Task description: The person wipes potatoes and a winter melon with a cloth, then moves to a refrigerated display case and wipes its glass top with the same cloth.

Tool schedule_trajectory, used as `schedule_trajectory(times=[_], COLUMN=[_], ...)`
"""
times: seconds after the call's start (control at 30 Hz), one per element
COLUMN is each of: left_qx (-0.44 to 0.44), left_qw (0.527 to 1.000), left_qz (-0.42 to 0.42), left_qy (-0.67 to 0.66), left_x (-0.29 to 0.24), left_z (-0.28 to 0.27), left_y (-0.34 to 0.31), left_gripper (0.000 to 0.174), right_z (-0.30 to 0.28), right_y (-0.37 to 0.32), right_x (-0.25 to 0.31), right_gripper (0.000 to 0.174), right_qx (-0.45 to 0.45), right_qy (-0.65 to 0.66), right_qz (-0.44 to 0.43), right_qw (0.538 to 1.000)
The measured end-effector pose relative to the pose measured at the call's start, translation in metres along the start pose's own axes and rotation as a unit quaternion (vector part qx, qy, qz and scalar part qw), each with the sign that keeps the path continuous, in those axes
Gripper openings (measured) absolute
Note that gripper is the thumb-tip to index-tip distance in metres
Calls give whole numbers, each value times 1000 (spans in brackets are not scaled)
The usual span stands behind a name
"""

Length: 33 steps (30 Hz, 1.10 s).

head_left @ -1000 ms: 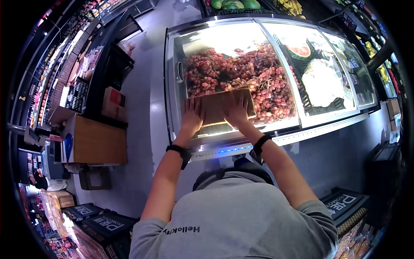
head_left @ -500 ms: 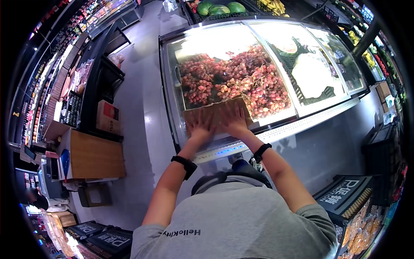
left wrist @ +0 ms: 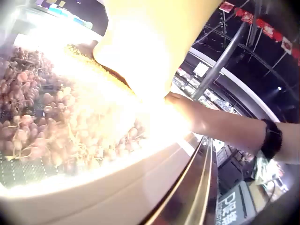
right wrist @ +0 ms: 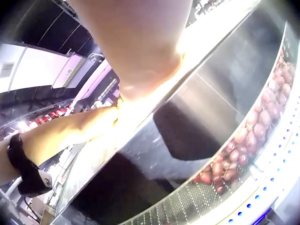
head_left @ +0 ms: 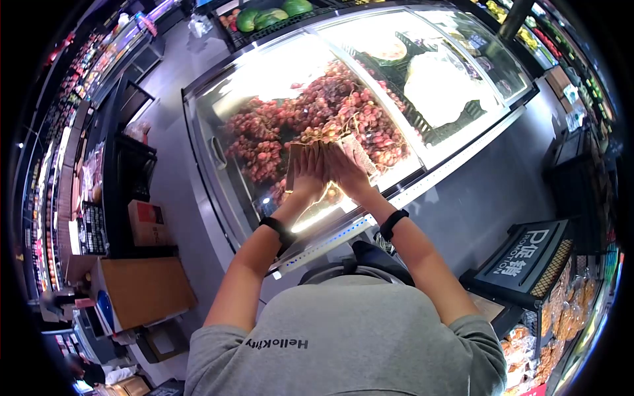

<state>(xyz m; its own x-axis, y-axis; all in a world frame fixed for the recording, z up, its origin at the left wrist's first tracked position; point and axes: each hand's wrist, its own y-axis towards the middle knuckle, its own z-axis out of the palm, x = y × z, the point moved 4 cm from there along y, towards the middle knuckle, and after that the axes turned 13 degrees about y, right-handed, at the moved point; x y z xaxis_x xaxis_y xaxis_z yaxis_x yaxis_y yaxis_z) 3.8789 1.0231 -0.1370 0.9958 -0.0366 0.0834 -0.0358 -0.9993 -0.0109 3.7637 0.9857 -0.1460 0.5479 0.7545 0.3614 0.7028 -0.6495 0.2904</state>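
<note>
My left hand [head_left: 309, 173] and right hand [head_left: 349, 174] lie side by side, fingers extended, pressing a brown cloth [head_left: 360, 154] against the glass top [head_left: 221, 109] of a lit display case. Cloth shows at the outer side of each hand; its middle is hidden beneath them. Red grapes [head_left: 317, 109] fill the case under the glass. Glare washes out the left hand [left wrist: 145, 42] in the left wrist view, where the cloth's fuzzy edge [left wrist: 110, 70] shows beside it. The right hand [right wrist: 140, 51] is close over the glass in the right wrist view, its fingers hidden.
Farther along the case are a white wrapped bundle [head_left: 432, 86] and cut watermelon [head_left: 385, 49]. Watermelons [head_left: 267, 18] stand behind it. A perforated, blue-lit strip [head_left: 323, 245] runs along the near edge. To the left are shelving and a box [head_left: 146, 222]; a promotion stand [head_left: 522, 254] is at right.
Both hands have drawn closer together, and the cloth, earlier spread flat and wide, now bunches under them. The head view has turned, so the case sits tilted and farther left.
</note>
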Motion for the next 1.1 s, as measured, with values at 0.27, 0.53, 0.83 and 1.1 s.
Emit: schedule_trajectory(times=[0.27, 0.53, 0.83, 1.1], left_qx=[-98, -92, -51, -102], left_qw=[995, 982, 940, 933], left_qz=[-29, -163, -333, -342], left_qy=[3, -10, 61, 49], left_x=[-8, 46, 169, 161], left_z=[-8, -8, 1, 0], left_y=[69, 86, 18, -57], left_gripper=[57, 58, 63, 54], right_z=[-19, -7, 58, 84], right_y=[42, 121, 214, 196], right_x=[-55, -58, 39, 123], right_gripper=[49, 52, 51, 49], right_qx=[-79, 17, 69, 79], right_qy=[-82, -76, 47, 82], right_qz=[25, 70, -52, -128], right_qw=[993, 995, 995, 985])
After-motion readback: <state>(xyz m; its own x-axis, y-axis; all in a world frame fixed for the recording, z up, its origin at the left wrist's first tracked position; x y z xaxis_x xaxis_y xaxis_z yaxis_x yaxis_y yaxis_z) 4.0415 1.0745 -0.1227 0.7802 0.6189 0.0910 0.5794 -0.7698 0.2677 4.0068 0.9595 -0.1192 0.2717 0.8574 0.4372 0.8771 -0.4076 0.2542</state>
